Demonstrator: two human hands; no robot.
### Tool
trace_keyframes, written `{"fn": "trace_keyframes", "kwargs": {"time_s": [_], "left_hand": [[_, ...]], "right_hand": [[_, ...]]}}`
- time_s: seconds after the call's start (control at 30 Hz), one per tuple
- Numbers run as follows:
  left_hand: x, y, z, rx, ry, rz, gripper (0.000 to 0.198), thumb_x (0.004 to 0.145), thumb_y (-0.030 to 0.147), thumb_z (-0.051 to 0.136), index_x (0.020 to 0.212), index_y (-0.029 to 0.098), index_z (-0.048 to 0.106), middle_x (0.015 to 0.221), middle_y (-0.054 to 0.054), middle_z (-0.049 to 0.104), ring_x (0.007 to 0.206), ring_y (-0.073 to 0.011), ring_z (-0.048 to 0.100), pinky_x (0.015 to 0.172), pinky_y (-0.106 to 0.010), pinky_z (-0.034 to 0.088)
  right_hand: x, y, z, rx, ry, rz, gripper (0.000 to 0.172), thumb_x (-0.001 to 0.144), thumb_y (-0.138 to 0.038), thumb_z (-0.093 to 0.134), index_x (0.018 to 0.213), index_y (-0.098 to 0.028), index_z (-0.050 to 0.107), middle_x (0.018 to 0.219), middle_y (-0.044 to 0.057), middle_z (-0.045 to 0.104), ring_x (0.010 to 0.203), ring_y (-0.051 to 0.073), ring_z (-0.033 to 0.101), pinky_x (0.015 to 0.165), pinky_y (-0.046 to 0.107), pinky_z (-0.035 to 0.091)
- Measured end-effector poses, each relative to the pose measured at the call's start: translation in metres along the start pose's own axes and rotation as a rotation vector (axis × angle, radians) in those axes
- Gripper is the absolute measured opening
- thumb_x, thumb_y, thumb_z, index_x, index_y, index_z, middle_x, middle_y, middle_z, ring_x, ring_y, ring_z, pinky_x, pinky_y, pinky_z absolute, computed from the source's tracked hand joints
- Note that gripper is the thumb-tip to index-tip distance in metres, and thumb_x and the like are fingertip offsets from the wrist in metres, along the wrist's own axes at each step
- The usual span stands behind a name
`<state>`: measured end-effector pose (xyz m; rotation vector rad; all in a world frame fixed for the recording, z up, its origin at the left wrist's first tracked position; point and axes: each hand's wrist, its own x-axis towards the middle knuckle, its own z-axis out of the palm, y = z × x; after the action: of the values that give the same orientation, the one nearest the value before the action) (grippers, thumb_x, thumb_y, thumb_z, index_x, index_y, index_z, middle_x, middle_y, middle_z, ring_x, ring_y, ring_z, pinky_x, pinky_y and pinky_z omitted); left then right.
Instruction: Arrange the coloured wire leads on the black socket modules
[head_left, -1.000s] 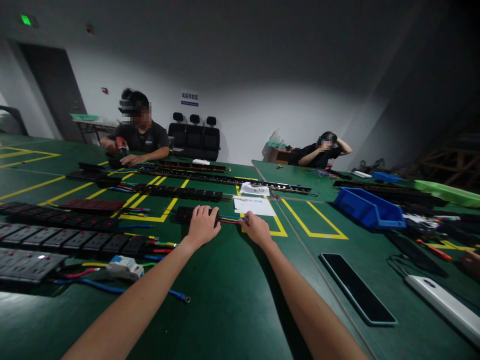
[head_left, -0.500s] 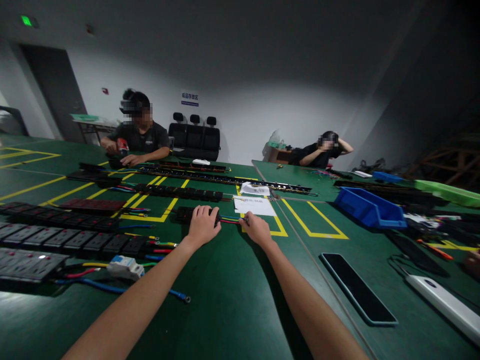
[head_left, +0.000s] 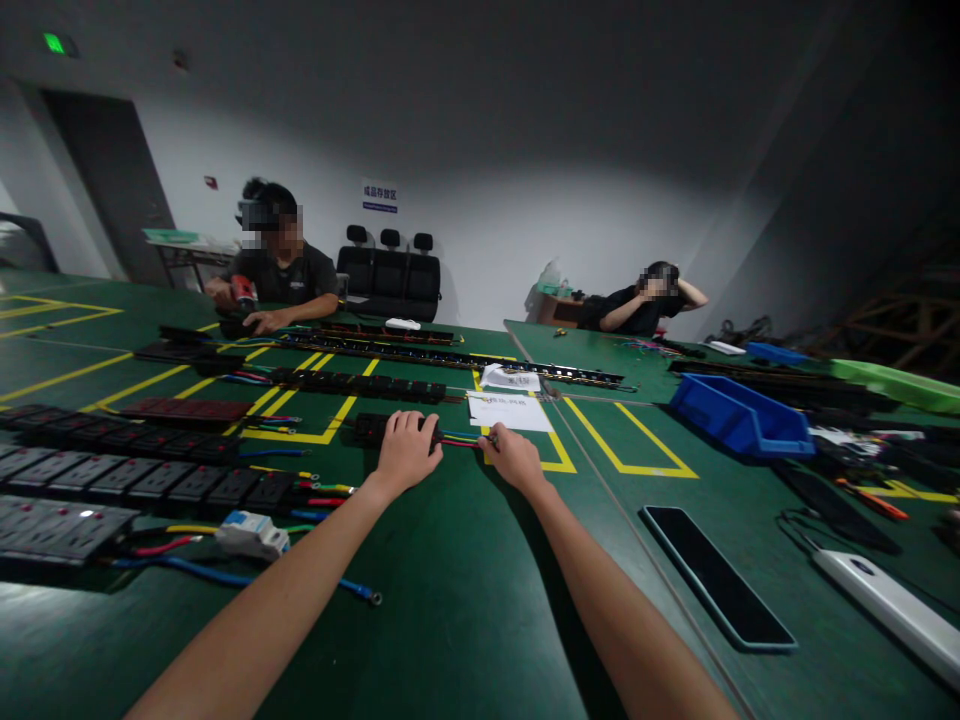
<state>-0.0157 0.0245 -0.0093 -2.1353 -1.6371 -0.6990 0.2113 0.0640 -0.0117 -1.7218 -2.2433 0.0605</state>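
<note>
My left hand (head_left: 406,455) lies over a short black socket strip (head_left: 367,430), its fingers curled across the top and the thumb at the right end. Colored wires (head_left: 459,439), green, yellow and red among them, run from that end to the right. My right hand (head_left: 513,456) pinches the wires' far ends between thumb and fingers; the tips are mostly hidden. Just beyond the hands is a white printed sheet (head_left: 510,412). To the left lie several longer socket strips (head_left: 161,475) with loose wire ends, and a white circuit breaker (head_left: 251,535) sits among the nearest wires.
A phone (head_left: 716,578) and a white power bank (head_left: 892,610) lie at right on the green table (head_left: 465,640). Behind them stands a blue bin (head_left: 739,415). Across the table one person (head_left: 281,260) holds a red power drill (head_left: 244,295); another person (head_left: 652,300) sits farther right.
Both my hands stay in place on the socket strip and wires. The person with the drill has shifted their head slightly to the left.
</note>
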Motion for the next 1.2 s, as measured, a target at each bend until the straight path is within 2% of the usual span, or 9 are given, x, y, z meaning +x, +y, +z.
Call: {"fn": "trace_keyframes", "kwargs": {"time_s": [0.4,0.63,0.9,1.03,1.2], "left_hand": [[0.0001,0.0010,-0.0010,0.026,0.009,0.005,0.045,0.090,0.037,0.054,0.130,0.016,0.059,0.117,-0.015,0.061,0.114,-0.0312,0.053,0.109,-0.050,0.036],[0.0006,0.0013,-0.0025,0.027,-0.006,0.003,0.046,0.091,0.037,0.053,0.131,0.016,0.059,0.118,-0.016,0.062,0.115,-0.0313,0.054,0.109,-0.051,0.036],[0.0009,0.0007,-0.0009,-0.013,-0.020,-0.012,0.045,0.090,0.038,0.054,0.132,0.019,0.059,0.120,-0.015,0.062,0.117,-0.0321,0.053,0.109,-0.052,0.036],[0.0008,0.0010,-0.0021,0.006,-0.022,0.000,0.047,0.091,0.038,0.053,0.132,0.017,0.058,0.119,-0.015,0.062,0.117,-0.0317,0.054,0.109,-0.051,0.036],[0.0005,0.0023,-0.0040,0.000,-0.010,-0.007,0.045,0.090,0.036,0.054,0.130,0.017,0.059,0.118,-0.016,0.062,0.115,-0.0319,0.053,0.109,-0.052,0.035]], "right_hand": [[0.0012,0.0024,0.0038,-0.006,-0.002,0.000,0.032,0.102,-0.052,0.042,0.111,-0.024,0.055,0.104,0.006,0.072,0.089,0.020,0.068,0.066,0.026,0.035],[0.0010,0.0013,0.0016,-0.009,0.000,-0.008,0.031,0.102,-0.052,0.042,0.110,-0.025,0.055,0.102,0.005,0.072,0.087,0.020,0.068,0.063,0.026,0.034],[-0.0004,-0.0005,-0.0016,0.029,-0.022,-0.001,0.031,0.103,-0.051,0.041,0.110,-0.024,0.055,0.104,0.006,0.072,0.089,0.020,0.068,0.064,0.025,0.037],[0.0002,-0.0001,0.0006,0.031,-0.013,0.007,0.031,0.103,-0.051,0.040,0.115,-0.024,0.051,0.108,0.008,0.072,0.091,0.021,0.068,0.067,0.026,0.037],[0.0011,0.0000,0.0026,0.023,-0.007,0.033,0.036,0.103,-0.051,0.040,0.124,-0.022,0.045,0.102,0.008,0.072,0.092,0.023,0.069,0.069,0.027,0.038]]}}
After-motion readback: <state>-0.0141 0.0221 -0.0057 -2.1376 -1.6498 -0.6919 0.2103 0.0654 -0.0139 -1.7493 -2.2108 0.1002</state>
